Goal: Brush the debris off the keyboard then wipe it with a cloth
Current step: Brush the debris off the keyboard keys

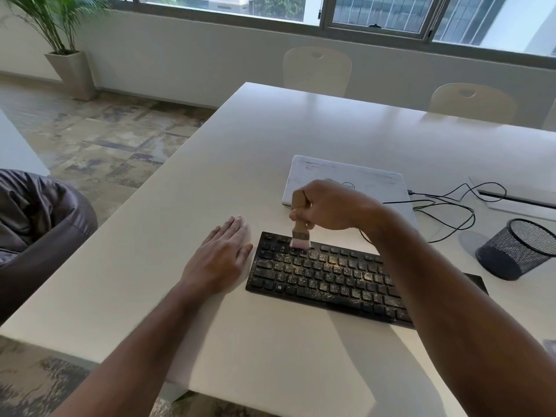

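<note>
A black keyboard (325,273) lies on the white table (270,139), its keys speckled with pale debris. My right hand (328,204) grips the wooden handle of a small brush (299,236). The brush's pale bristles touch the keyboard's top rows near its far left corner. My left hand (222,255) rests flat on the table, fingers straight, just left of the keyboard's left edge. My right forearm crosses over the keyboard's right part and hides it. No cloth is visible.
A closed white laptop (361,179) lies behind the keyboard, with black cables (451,206) trailing to its right. A black mesh bin (517,249) lies tipped at the right. Two chairs (317,70) stand at the far side. A dark beanbag (39,224) sits left of the table.
</note>
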A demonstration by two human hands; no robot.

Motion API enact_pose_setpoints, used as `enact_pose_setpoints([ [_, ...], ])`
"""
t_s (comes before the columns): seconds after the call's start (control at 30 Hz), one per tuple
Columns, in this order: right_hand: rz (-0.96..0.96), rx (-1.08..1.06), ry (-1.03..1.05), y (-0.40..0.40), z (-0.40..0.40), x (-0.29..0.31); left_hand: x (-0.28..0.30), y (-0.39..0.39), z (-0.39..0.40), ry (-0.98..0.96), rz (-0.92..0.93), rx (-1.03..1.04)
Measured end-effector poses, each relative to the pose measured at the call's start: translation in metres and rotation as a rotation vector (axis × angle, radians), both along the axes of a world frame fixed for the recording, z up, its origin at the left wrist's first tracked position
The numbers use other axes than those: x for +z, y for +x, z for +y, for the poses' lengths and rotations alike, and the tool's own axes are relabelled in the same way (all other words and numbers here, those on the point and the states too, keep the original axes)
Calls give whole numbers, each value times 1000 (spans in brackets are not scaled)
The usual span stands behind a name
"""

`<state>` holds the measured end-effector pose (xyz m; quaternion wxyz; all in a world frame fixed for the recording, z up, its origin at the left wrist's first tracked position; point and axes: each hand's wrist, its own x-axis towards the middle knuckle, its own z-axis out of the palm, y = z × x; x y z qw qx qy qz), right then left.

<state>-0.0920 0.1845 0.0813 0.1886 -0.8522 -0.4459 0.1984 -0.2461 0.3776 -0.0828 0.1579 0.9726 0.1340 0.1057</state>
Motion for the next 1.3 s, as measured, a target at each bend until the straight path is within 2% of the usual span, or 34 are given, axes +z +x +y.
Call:
enact_pose_setpoints([
  [0.13,46,-56,194,-3,9,-8,0,0,0,7,-5,-4],
  [0.23,80,-67,207,0,12,-19,-1,0,1,8,-10,-5],
  [0.43,29,-58,13,13,-3,-1,-1,0,0,-1,-8,-2],
  [0.67,58,-64,200,-1,11,-17,2,0,-1,3,-9,-7],
  [0.9,-19,-58,-103,17,-13,-1,1,0,0,5,-3,-2],
  [1.0,-58,-55,-20,17,-16,2,0,1,0,11,-4,-3],
  [1.07,-33,-67,103,10,-11,-3,0,1,1,16,3,-8],
  [1.13,20,-74,141,3,-7,-11,0,1,2,15,10,-11],
  [1.23,56,-82,67,4,-11,-14,0,0,1,9,2,-5],
  [1.3,2,-73,-45,10,-19,-6,1,0,0,3,-2,-4],
])
